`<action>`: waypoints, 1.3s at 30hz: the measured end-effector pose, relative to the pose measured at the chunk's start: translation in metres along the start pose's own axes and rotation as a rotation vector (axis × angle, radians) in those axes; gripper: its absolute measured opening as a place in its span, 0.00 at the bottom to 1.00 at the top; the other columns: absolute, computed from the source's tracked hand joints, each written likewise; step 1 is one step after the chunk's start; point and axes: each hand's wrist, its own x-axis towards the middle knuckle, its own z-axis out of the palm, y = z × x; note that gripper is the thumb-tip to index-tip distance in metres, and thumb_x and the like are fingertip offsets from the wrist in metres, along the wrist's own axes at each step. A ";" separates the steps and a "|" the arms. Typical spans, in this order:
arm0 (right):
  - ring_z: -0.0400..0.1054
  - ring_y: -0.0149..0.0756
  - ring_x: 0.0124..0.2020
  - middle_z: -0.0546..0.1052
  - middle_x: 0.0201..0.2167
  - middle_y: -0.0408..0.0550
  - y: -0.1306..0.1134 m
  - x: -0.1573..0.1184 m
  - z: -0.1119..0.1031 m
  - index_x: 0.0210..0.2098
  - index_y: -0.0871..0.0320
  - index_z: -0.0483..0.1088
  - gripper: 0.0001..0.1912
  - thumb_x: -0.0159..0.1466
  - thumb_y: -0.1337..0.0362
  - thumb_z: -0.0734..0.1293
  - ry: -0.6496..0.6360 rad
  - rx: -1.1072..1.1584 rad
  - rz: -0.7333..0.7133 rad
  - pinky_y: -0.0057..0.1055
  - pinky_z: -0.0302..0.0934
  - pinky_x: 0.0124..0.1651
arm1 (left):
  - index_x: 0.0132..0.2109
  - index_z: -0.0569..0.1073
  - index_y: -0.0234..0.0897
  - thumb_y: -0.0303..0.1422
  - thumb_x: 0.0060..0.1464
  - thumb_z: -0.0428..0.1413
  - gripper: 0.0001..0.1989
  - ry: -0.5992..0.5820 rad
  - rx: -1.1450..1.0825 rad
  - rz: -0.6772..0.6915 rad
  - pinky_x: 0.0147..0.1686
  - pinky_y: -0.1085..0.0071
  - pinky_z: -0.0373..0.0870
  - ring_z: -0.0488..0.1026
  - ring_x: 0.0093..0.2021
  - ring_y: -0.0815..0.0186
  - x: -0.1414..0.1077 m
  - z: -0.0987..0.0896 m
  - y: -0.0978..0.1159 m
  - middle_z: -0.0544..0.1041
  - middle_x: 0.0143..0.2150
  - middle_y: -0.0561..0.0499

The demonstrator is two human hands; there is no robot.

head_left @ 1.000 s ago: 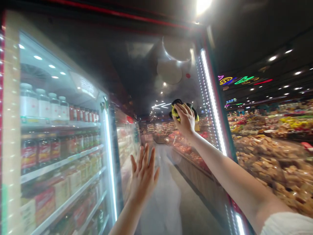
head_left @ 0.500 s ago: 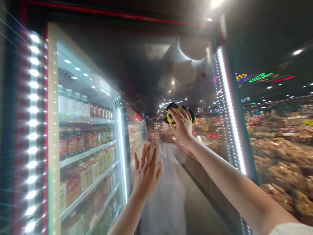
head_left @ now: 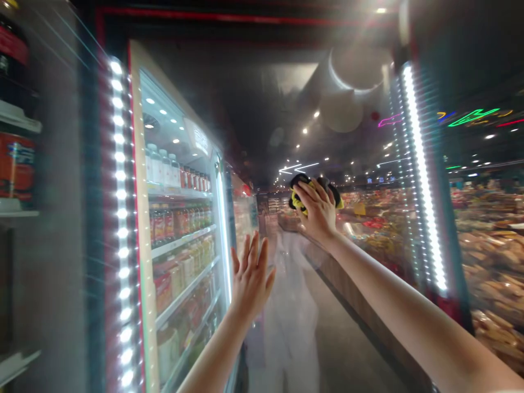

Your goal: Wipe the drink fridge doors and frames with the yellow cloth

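A glass door (head_left: 262, 98) with a dark, red-lined frame stands before me. High on its pane, my right hand (head_left: 319, 214) presses a crumpled black-and-yellow cloth (head_left: 300, 203), fingers bent over it. Lower and to the left, my left hand (head_left: 251, 278) is raised with fingers spread and holds nothing. Its palm faces the pane; whether it touches the glass I cannot tell. The floor and a pale figure show faintly in the glass.
Strips of bright lights (head_left: 123, 234) run down both sides of the door. Shelves of bottles and cartons (head_left: 180, 234) appear on the left. More drinks (head_left: 16, 164) stand at the far left edge. Packaged goods (head_left: 491, 251) lie heaped on the right.
The view has swung left, so the door frame and lights sit farther right, and drinks shelves have come in at the left edge. The right hand keeps the cloth; the left stays spread.
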 end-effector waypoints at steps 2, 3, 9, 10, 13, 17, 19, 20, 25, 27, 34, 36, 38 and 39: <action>0.53 0.52 0.73 0.69 0.69 0.45 -0.015 -0.013 0.001 0.70 0.48 0.63 0.30 0.69 0.64 0.64 -0.101 0.020 -0.154 0.57 0.46 0.72 | 0.78 0.38 0.39 0.37 0.67 0.53 0.42 -0.007 0.008 0.008 0.74 0.38 0.39 0.40 0.78 0.48 0.001 -0.003 -0.004 0.49 0.78 0.38; 0.53 0.51 0.73 0.69 0.69 0.44 -0.016 -0.023 -0.001 0.70 0.47 0.63 0.30 0.68 0.64 0.64 -0.159 0.031 -0.258 0.57 0.45 0.73 | 0.78 0.38 0.39 0.37 0.67 0.53 0.42 -0.006 0.011 0.012 0.74 0.38 0.39 0.39 0.78 0.48 0.000 -0.004 -0.007 0.48 0.78 0.38; 0.57 0.51 0.72 0.72 0.67 0.46 0.000 -0.028 -0.005 0.67 0.48 0.67 0.27 0.68 0.64 0.65 -0.131 0.003 -0.259 0.54 0.48 0.72 | 0.78 0.35 0.39 0.36 0.66 0.55 0.45 0.015 0.025 -0.008 0.73 0.37 0.41 0.39 0.78 0.46 -0.005 -0.012 -0.033 0.47 0.78 0.38; 0.56 0.52 0.72 0.71 0.67 0.46 -0.008 -0.017 -0.001 0.67 0.49 0.67 0.27 0.69 0.64 0.64 -0.073 -0.005 -0.157 0.55 0.49 0.72 | 0.78 0.35 0.39 0.36 0.65 0.55 0.46 0.020 0.024 -0.018 0.73 0.36 0.42 0.39 0.78 0.46 -0.005 -0.012 -0.037 0.47 0.78 0.37; 0.53 0.54 0.73 0.68 0.69 0.46 -0.050 0.013 0.016 0.70 0.50 0.63 0.29 0.70 0.63 0.62 0.014 0.005 0.006 0.59 0.48 0.71 | 0.78 0.33 0.40 0.36 0.65 0.56 0.47 0.027 0.022 -0.042 0.72 0.34 0.44 0.38 0.78 0.45 -0.006 -0.014 -0.046 0.45 0.79 0.37; 0.51 0.52 0.74 0.67 0.70 0.44 -0.089 -0.001 0.021 0.70 0.48 0.62 0.30 0.69 0.64 0.64 -0.136 0.053 -0.244 0.57 0.45 0.72 | 0.77 0.32 0.40 0.36 0.66 0.55 0.46 0.026 0.017 -0.054 0.72 0.34 0.46 0.37 0.78 0.45 -0.011 -0.018 -0.059 0.45 0.79 0.37; 0.53 0.49 0.74 0.69 0.69 0.43 -0.084 -0.018 0.016 0.69 0.47 0.64 0.30 0.68 0.67 0.64 -0.223 0.067 -0.399 0.55 0.45 0.73 | 0.78 0.33 0.41 0.37 0.67 0.54 0.45 0.027 0.019 -0.059 0.72 0.35 0.45 0.37 0.78 0.46 -0.017 -0.022 -0.069 0.45 0.79 0.37; 0.54 0.48 0.73 0.70 0.68 0.43 -0.079 -0.023 0.014 0.68 0.47 0.65 0.30 0.67 0.67 0.65 -0.239 0.066 -0.431 0.54 0.46 0.73 | 0.78 0.33 0.41 0.37 0.67 0.53 0.45 0.026 0.022 -0.062 0.72 0.35 0.44 0.37 0.78 0.46 -0.020 -0.025 -0.075 0.45 0.79 0.37; 0.55 0.53 0.72 0.70 0.68 0.47 -0.089 0.004 0.025 0.67 0.51 0.66 0.28 0.68 0.66 0.64 -0.056 0.031 -0.116 0.57 0.48 0.71 | 0.77 0.33 0.40 0.38 0.68 0.52 0.44 0.010 0.062 -0.078 0.72 0.34 0.44 0.36 0.78 0.46 -0.037 -0.036 -0.103 0.45 0.79 0.36; 0.52 0.54 0.73 0.68 0.70 0.46 -0.118 0.019 0.035 0.69 0.51 0.63 0.29 0.69 0.65 0.63 -0.012 0.037 -0.020 0.59 0.47 0.71 | 0.77 0.33 0.39 0.38 0.69 0.52 0.43 0.005 0.088 -0.081 0.72 0.34 0.45 0.36 0.78 0.46 -0.041 -0.039 -0.110 0.46 0.79 0.35; 0.53 0.50 0.74 0.68 0.70 0.45 -0.164 -0.012 0.037 0.71 0.44 0.60 0.34 0.67 0.68 0.65 -0.282 0.115 -0.454 0.56 0.45 0.72 | 0.77 0.32 0.40 0.38 0.69 0.51 0.43 -0.030 0.141 -0.085 0.73 0.37 0.44 0.38 0.78 0.48 -0.063 -0.056 -0.130 0.48 0.78 0.37; 0.54 0.50 0.73 0.70 0.68 0.45 -0.161 -0.013 0.037 0.70 0.44 0.61 0.34 0.67 0.69 0.65 -0.250 0.107 -0.428 0.56 0.45 0.72 | 0.77 0.32 0.41 0.38 0.68 0.52 0.44 -0.038 0.148 -0.084 0.73 0.37 0.43 0.39 0.78 0.48 -0.070 -0.060 -0.137 0.49 0.78 0.38; 0.54 0.52 0.73 0.70 0.68 0.47 -0.170 -0.002 0.043 0.70 0.47 0.63 0.32 0.68 0.68 0.65 -0.157 0.101 -0.288 0.58 0.45 0.72 | 0.78 0.33 0.40 0.37 0.67 0.53 0.44 -0.046 0.154 -0.083 0.73 0.38 0.43 0.40 0.78 0.49 -0.076 -0.062 -0.144 0.49 0.78 0.38; 0.54 0.54 0.73 0.70 0.68 0.48 -0.179 0.006 0.048 0.70 0.48 0.63 0.31 0.68 0.68 0.64 -0.111 0.106 -0.214 0.59 0.45 0.71 | 0.78 0.34 0.39 0.37 0.67 0.53 0.44 -0.052 0.157 -0.083 0.74 0.38 0.42 0.40 0.78 0.48 -0.078 -0.063 -0.147 0.49 0.78 0.38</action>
